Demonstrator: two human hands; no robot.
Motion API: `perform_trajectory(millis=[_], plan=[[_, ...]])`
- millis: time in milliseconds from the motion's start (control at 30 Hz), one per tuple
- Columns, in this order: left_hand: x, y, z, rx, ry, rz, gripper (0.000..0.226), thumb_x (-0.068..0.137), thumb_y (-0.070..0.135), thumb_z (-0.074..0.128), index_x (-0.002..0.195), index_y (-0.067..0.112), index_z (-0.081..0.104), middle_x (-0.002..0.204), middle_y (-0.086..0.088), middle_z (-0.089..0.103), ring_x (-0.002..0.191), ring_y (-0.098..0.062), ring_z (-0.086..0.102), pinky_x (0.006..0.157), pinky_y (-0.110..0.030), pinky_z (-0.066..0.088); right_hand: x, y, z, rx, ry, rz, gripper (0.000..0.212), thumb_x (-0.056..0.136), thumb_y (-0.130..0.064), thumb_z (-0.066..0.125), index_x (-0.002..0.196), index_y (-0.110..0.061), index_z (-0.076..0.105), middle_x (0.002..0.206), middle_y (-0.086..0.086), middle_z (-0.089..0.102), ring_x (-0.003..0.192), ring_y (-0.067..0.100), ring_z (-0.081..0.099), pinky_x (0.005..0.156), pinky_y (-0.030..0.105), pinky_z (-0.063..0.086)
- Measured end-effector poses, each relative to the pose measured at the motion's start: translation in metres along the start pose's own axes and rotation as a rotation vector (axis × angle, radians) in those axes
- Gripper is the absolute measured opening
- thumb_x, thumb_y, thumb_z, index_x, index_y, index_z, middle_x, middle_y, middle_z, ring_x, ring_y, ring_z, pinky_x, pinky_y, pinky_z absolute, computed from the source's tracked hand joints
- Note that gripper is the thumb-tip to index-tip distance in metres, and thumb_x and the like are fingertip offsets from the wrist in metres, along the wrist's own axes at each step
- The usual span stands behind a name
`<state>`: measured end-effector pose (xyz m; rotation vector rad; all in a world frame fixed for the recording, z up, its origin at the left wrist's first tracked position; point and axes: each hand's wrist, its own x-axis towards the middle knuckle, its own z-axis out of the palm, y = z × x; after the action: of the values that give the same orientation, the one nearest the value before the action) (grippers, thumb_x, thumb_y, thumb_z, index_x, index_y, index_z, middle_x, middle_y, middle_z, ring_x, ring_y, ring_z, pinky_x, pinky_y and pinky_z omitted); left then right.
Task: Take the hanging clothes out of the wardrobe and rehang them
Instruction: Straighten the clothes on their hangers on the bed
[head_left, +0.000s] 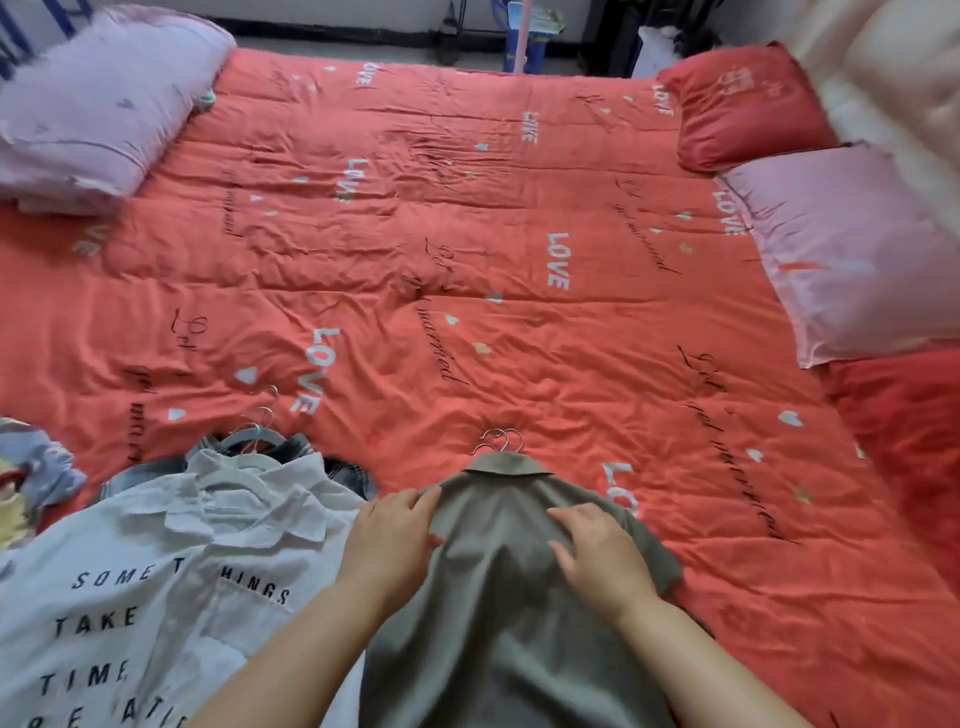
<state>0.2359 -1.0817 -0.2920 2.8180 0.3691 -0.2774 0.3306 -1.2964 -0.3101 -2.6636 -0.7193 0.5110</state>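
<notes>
On red bedspread (467, 260), near edge: grey-green shirt (498, 597) lies spread out, collar pointing away from person, bunched hanger hooks (501, 440) poking past collar. Left hand (395, 530) and right hand (602, 556) both flat on shirt shoulders, fingers spread, gripping nothing. White lettered shirt (171, 571) just beside, touching left edge. Risks: hooks sit bunched, likely to tangle on lift; shirt may slide off hanger if raised by cloth alone; lift could drag white shirt along.
</notes>
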Motion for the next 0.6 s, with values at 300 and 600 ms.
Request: perform_trajectory(millis=[300,600], plan=[[0.106,-0.022,0.105,0.037,-0.034,-0.064,0.062,0.092,0.046,0.045,0.144,0.017,0.026,0.139,0.0,0.041,0.127,-0.021,0.039,0.102,-0.031,0.031,0.131,0.058,0.078,-0.096,-0.084,-0.009,0.046,0.09,-0.034,0.054,0.133,-0.018,0.046,0.124,0.006,0.051,0.117,0.026,0.047,0.099,0.035,0.037],[0.097,-0.017,0.17,0.079,-0.202,-0.191,0.077,0.089,0.059,0.038,0.148,0.016,0.012,0.149,0.001,0.027,0.136,-0.019,0.025,0.114,-0.04,0.011,0.128,0.084,0.131,-0.143,-0.08,-0.037,0.06,0.084,-0.053,0.045,0.134,-0.02,0.048,0.125,0.004,0.055,0.108,0.031,0.056,0.088,0.042,0.044]])
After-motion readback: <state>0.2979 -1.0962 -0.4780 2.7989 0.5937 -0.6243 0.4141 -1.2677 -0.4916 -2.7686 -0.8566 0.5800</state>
